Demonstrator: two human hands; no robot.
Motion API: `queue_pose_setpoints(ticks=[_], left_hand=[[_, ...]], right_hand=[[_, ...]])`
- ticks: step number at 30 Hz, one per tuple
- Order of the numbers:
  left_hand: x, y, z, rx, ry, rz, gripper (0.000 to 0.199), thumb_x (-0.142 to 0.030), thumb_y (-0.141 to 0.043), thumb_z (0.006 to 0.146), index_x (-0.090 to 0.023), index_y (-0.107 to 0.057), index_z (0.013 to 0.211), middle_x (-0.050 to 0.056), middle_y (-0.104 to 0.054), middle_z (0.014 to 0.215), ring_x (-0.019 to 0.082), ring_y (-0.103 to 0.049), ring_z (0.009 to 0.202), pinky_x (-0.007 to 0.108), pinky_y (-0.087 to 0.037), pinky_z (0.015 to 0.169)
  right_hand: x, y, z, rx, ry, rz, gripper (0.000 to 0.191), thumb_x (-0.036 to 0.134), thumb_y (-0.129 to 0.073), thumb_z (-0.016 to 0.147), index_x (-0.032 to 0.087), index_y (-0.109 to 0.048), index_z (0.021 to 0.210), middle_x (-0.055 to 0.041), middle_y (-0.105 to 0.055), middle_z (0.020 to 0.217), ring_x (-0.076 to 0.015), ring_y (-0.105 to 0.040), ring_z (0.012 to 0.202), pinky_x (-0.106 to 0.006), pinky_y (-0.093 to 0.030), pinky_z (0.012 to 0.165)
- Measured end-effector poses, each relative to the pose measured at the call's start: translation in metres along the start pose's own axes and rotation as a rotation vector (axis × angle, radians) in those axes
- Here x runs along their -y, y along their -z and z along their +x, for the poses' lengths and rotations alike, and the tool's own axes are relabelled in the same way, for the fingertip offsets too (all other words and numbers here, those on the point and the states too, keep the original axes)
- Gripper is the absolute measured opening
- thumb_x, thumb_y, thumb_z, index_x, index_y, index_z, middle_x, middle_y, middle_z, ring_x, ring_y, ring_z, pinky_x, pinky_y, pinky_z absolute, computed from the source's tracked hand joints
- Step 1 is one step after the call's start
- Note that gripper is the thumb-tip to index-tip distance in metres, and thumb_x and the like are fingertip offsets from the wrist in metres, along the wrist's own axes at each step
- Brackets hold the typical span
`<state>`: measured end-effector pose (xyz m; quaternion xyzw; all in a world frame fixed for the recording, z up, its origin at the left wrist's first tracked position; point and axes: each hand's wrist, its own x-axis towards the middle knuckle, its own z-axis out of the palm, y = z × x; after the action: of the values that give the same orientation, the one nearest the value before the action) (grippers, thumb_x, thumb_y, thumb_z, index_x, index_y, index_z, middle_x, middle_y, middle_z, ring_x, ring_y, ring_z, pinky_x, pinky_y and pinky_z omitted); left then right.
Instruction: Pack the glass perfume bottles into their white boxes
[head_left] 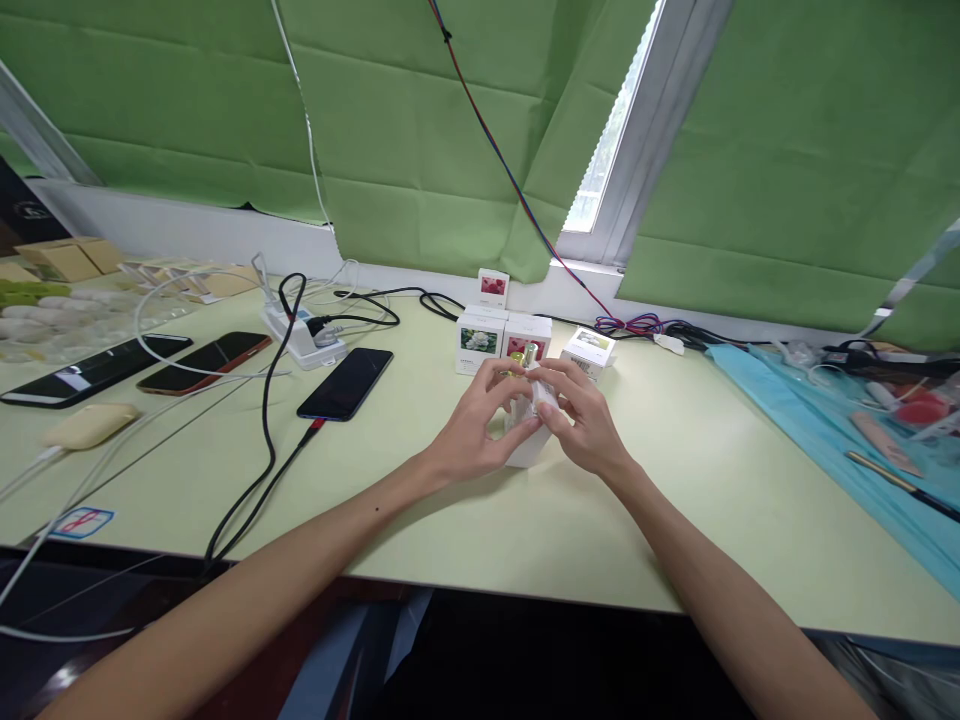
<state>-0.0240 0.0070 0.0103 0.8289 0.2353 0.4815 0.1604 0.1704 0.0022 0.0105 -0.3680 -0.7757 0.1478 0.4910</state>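
At the middle of the table, my left hand (484, 420) and my right hand (585, 415) meet with curled fingers around a small whitish bottle (543, 394) with a shiny metallic top. My right thumb presses on its lower part, while my left fingertips close in from the other side. A yellow-green shiny piece shows by the left fingertips; its kind is unclear. Just under my hands stands a white box (527, 455), partly hidden by them. Behind, a white box with a white-flower picture (480, 340) and one with a red-flower picture (525, 328) stand side by side.
Another red-flower box (493, 286) stands farther back, and a tilted white box (590, 347) lies right of my hands. Leftward are a phone (346, 383) on a cable, a power strip (300, 335) and more phones. Blue plastic sheeting (795, 420) with clutter covers the right.
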Motion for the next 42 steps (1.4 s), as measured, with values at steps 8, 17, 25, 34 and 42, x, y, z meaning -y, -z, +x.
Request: queue_pose_setpoints(ticks=[8,17,25,34,42], left_hand=[[0.0005,-0.0004,-0.0013,-0.023,-0.031,-0.015,0.009,-0.029,-0.064,0.096,-0.023,-0.065,0.102,0.010,-0.051,0.124,0.018,-0.060,0.092,0.042,-0.056,0.088],[-0.0005,0.0007,-0.0004,-0.031,0.030,-0.076,0.012,-0.034,-0.065,0.095,-0.023,-0.068,0.099,0.010,-0.053,0.123,0.017,-0.061,0.089,0.043,-0.056,0.091],[-0.0006,0.0009,-0.0007,0.004,0.131,-0.237,0.012,-0.034,-0.067,0.095,-0.023,-0.067,0.099,0.010,-0.050,0.125,0.017,-0.060,0.095,0.038,-0.059,0.088],[-0.0008,0.0016,-0.0009,0.022,0.178,-0.247,0.012,-0.033,-0.068,0.093,-0.023,-0.066,0.101,0.009,-0.045,0.128,0.014,-0.060,0.090,0.037,-0.057,0.087],[-0.0022,0.0015,-0.0001,0.032,0.181,-0.234,0.010,-0.030,-0.066,0.094,-0.023,-0.064,0.101,0.009,-0.045,0.131,0.018,-0.060,0.104,0.034,-0.056,0.087]], right_hand=[[-0.0013,-0.0007,-0.0005,-0.008,0.011,-0.002,0.035,0.047,-0.055,0.098,0.026,-0.069,0.123,-0.0139,-0.058,0.128,-0.0280,-0.062,0.114,-0.037,-0.061,0.070],[-0.0026,-0.0011,-0.0010,-0.006,0.005,0.005,0.035,0.047,-0.056,0.097,0.027,-0.069,0.123,-0.0137,-0.057,0.130,-0.0272,-0.062,0.112,-0.037,-0.062,0.070],[-0.0014,-0.0007,-0.0011,-0.001,-0.001,0.015,0.035,0.046,-0.056,0.098,0.026,-0.069,0.124,-0.0138,-0.056,0.131,-0.0269,-0.062,0.113,-0.037,-0.062,0.072],[-0.0014,-0.0005,-0.0015,0.004,-0.015,0.029,0.035,0.045,-0.057,0.097,0.026,-0.069,0.124,-0.0144,-0.056,0.132,-0.0279,-0.062,0.116,-0.037,-0.063,0.074],[-0.0009,-0.0008,-0.0012,0.006,-0.010,0.033,0.034,0.043,-0.058,0.097,0.025,-0.069,0.124,-0.0157,-0.056,0.132,-0.0283,-0.062,0.116,-0.038,-0.062,0.075]])
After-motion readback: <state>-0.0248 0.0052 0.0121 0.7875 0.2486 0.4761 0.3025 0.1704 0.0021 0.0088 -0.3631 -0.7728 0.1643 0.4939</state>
